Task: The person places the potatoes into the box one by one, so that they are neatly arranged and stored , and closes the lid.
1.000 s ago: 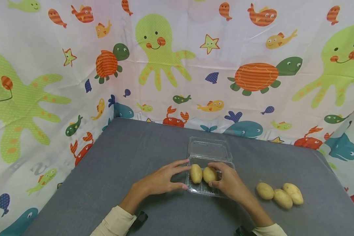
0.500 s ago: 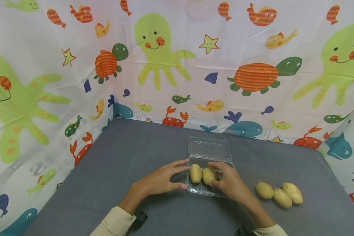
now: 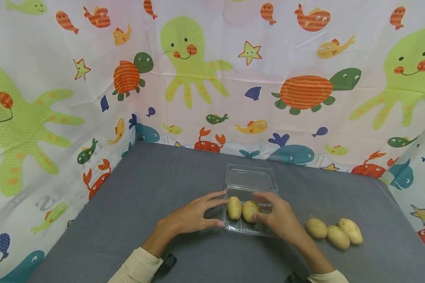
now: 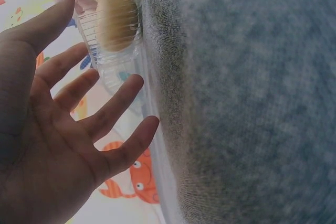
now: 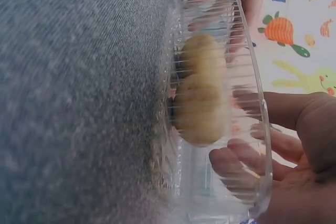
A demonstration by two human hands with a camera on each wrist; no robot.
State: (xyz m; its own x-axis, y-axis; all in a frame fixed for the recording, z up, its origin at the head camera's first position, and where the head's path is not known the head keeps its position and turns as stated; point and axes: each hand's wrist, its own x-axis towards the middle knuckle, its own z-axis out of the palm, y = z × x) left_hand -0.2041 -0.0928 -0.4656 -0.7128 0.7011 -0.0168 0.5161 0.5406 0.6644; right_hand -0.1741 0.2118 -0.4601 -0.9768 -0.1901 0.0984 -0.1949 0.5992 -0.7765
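Observation:
A clear plastic clamshell container [image 3: 251,177] lies with its lid folded back on the grey table. Two yellow potatoes sit side by side in its base, a left potato [image 3: 235,208] and a right potato [image 3: 250,211]. My left hand [image 3: 197,214] is at the container's left edge, fingers spread and thumb apart; in the left wrist view its palm [image 4: 58,135] holds nothing. My right hand [image 3: 282,217] reaches over the right side, its fingers parted beside the right potato. Through the ribbed wall in the right wrist view, those fingers [image 5: 231,163] appear apart from the nearer potato [image 5: 198,114].
Three loose potatoes lie close together on the table right of the container: a left one [image 3: 316,228], a middle one [image 3: 338,237] and a right one [image 3: 350,231]. A white curtain [image 3: 212,70] printed with sea animals stands behind and along the sides.
My right hand has loosened from the right potato and shifted slightly right, its fingers opening. The potato stays in the container. My left hand has hardly moved.

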